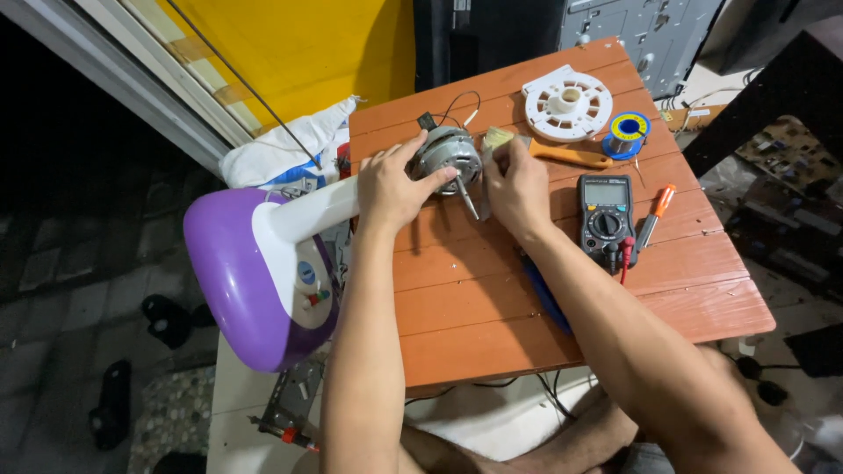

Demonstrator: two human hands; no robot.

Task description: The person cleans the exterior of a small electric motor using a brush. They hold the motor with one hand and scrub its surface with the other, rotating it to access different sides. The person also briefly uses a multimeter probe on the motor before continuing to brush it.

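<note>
A small grey metal fan motor (450, 156) with a protruding shaft lies on an orange wooden slat table (492, 298). My left hand (391, 186) grips the motor from its left side, fingers wrapped over the housing. My right hand (516, 186) holds a small paintbrush (497, 138) with pale bristles and an orange handle, its bristles close to the motor's right side. A purple and white fan base (259, 272) with a white neck lies on its side at the table's left edge, under my left forearm.
A black multimeter (606, 211) with red and black leads sits right of my right hand, next to an orange-handled screwdriver (657, 213). A white plastic disc (567, 103) and a blue solder spool (627, 132) lie at the far edge. A white sack (281, 151) and a yellow board stand behind.
</note>
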